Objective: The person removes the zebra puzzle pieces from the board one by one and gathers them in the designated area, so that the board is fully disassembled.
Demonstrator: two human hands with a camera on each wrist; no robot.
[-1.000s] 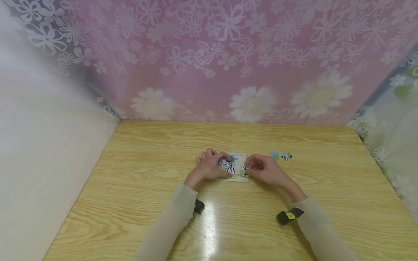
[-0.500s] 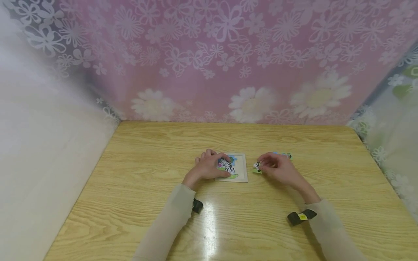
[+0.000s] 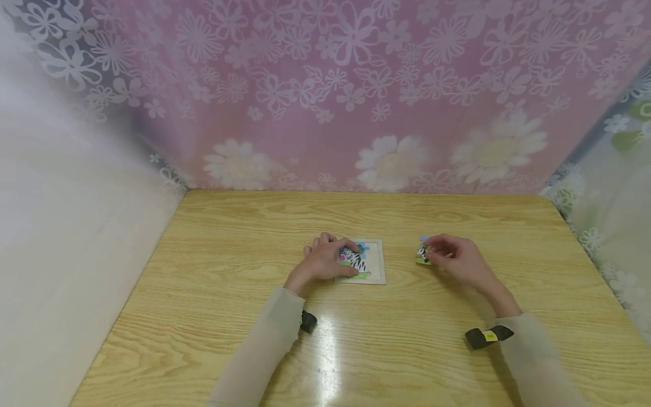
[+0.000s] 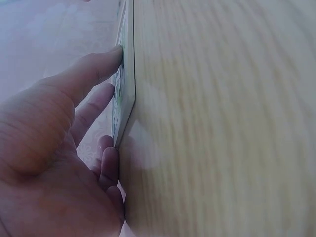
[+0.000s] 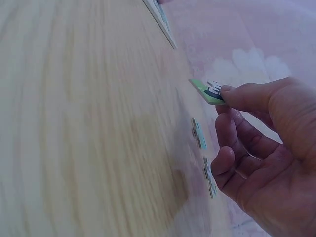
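Right of centre, the right hand [image 3: 465, 261] pinches a piece [image 3: 422, 254], partly hiding other pieces [image 5: 199, 134]; mid-frame, the left hand [image 3: 324, 260] presses the board [image 3: 376, 265] with extended fingers; flowered backdrop [image 3: 325, 102] above.

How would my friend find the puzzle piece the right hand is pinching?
Start at the wooden table, then look right of the puzzle board to the right hand. The puzzle piece has a green edge and black-and-white picture. Unlike the loose pieces lying on the table, it is pinched in that hand.
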